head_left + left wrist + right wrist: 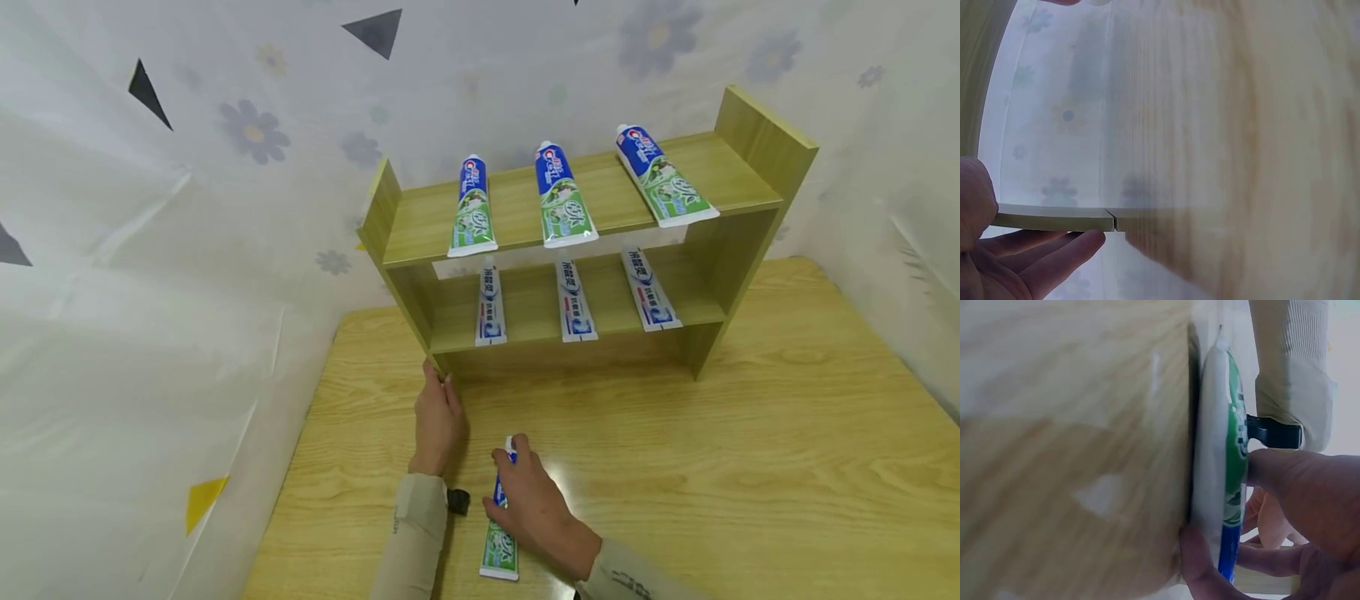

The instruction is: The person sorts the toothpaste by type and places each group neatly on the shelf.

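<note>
At the lower left corner of a two-tier wooden shelf, my left hand grips the side panel. In the left wrist view, the thumb lies on one side of the panel's edge and the fingers on the other. A blue and green toothpaste tube lies on the table in front of the shelf. My right hand holds it from above, the fingers curled about its cap half. The right wrist view shows the tube edge-on between thumb and fingers, close against the tabletop.
Three blue and green tubes lie on the upper tier, their ends over its front edge. Three white and blue tubes lie on the lower tier. The wooden table meets flower-patterned sheeting behind and at the sides.
</note>
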A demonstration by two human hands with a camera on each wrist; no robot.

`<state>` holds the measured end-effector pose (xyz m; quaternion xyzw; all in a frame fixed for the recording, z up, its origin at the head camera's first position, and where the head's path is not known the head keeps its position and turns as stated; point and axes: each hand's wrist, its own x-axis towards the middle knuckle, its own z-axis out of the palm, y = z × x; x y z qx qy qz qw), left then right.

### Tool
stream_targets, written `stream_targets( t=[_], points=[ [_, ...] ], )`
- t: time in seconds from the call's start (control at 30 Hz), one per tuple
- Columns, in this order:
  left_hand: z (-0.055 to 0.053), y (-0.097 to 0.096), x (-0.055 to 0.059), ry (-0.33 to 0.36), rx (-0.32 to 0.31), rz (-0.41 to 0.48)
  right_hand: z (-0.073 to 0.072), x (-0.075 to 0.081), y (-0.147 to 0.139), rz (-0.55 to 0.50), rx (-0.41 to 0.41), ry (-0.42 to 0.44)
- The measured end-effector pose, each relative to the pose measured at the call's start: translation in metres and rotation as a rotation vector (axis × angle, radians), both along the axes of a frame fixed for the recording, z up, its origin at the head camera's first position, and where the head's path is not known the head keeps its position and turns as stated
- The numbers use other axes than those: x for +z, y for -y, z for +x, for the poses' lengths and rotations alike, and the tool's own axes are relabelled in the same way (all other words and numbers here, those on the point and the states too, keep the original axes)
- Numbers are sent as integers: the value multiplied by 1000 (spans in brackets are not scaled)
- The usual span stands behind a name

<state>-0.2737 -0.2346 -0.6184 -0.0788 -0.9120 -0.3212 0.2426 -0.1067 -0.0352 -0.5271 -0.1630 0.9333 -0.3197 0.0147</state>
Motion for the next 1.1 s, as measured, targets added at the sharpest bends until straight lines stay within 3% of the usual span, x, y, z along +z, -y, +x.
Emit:
stream_targets(
  t=[0.17, 0.47, 0.73, 1.1],
  points=[
    [2, 0, 3, 24, -17, 8, -2, 5, -2, -26, 7, 30],
    [-1, 0, -1, 1, -17, 12, -6, 5, -6, -76, 37, 127],
    [1, 0, 3, 34, -16, 14, -7, 5, -7, -102, 41, 173],
    [0, 0, 0, 59, -13, 16, -8, 1, -15, -242, 71, 243]
  ],
)
